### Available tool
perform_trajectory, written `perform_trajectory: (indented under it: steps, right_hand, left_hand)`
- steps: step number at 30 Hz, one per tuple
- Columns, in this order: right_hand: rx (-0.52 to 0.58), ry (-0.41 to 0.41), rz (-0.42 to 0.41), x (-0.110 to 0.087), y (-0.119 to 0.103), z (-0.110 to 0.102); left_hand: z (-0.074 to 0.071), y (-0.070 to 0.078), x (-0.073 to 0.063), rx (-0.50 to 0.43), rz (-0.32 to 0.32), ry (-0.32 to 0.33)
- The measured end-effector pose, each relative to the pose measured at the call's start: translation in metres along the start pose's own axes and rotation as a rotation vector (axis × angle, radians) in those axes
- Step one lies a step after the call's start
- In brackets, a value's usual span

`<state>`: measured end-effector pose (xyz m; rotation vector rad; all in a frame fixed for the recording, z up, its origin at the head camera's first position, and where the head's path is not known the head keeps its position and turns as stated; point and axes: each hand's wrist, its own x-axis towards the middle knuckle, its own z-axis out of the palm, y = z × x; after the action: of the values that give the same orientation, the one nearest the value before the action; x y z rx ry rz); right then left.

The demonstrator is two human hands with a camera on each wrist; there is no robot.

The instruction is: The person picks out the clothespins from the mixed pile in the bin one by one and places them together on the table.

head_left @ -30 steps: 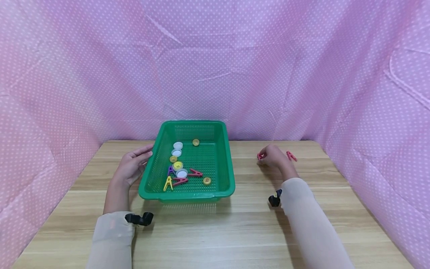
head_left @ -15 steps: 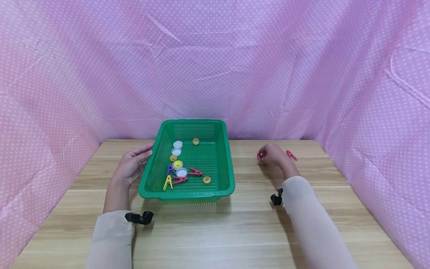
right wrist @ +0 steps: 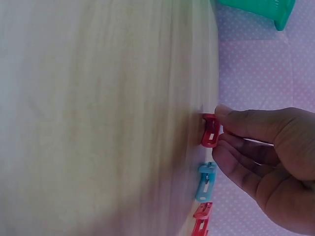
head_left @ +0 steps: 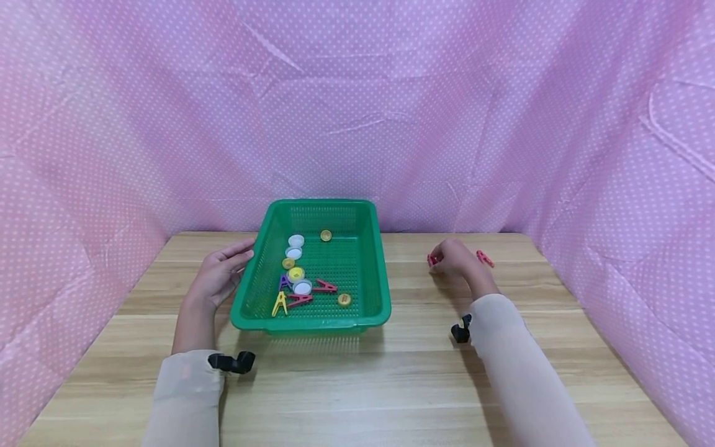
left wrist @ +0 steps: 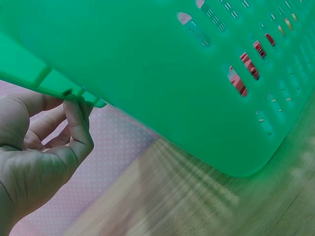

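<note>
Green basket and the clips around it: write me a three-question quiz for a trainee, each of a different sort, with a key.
1. Multiple choice. In the right wrist view, which clip lies between the red clip at the fingertips of the right hand and the other red clip?
A. A purple one
B. A light blue one
C. A green one

2. True or false: the yellow clip lies inside the green basket.

3. Short answer: which hand is at the rim of the green basket?

Key:
1. B, the light blue clip.
2. True.
3. The left hand.
</note>
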<state>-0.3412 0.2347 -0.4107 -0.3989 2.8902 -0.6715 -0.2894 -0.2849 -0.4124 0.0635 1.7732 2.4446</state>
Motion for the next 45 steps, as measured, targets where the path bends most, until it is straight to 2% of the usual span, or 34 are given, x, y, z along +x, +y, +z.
perform_trajectory:
  steps: [4, 7, 17, 28, 35, 45]
  right_hand:
    - [-0.007, 0.025, 0.007, 0.0, -0.006, -0.006]
    - [-0.023, 0.053, -0.019, 0.002, -0.015, -0.014]
    - [-0.104, 0.112, -0.116, 0.002, -0.065, -0.035]
    - [-0.241, 0.177, -0.375, 0.003, -0.12, -0.034]
    - [-0.252, 0.138, -0.502, 0.005, -0.15, -0.021]
    - [-0.353, 0.046, -0.525, 0.002, -0.188, -0.002]
  left_hand:
    - [0.001, 0.0, 0.0, 0.0, 0.001, 0.001]
    - [0.0, 0.0, 0.0, -0.009, 0.003, 0.0]
    - [0.0, 0.0, 0.0, -0.023, 0.005, -0.013]
    - [-0.001, 0.0, 0.001, -0.026, 0.009, -0.016]
    - [-0.002, -0.001, 0.0, -0.031, 0.009, -0.02]
    - [-0.001, -0.001, 0.001, -0.035, 0.019, -0.025]
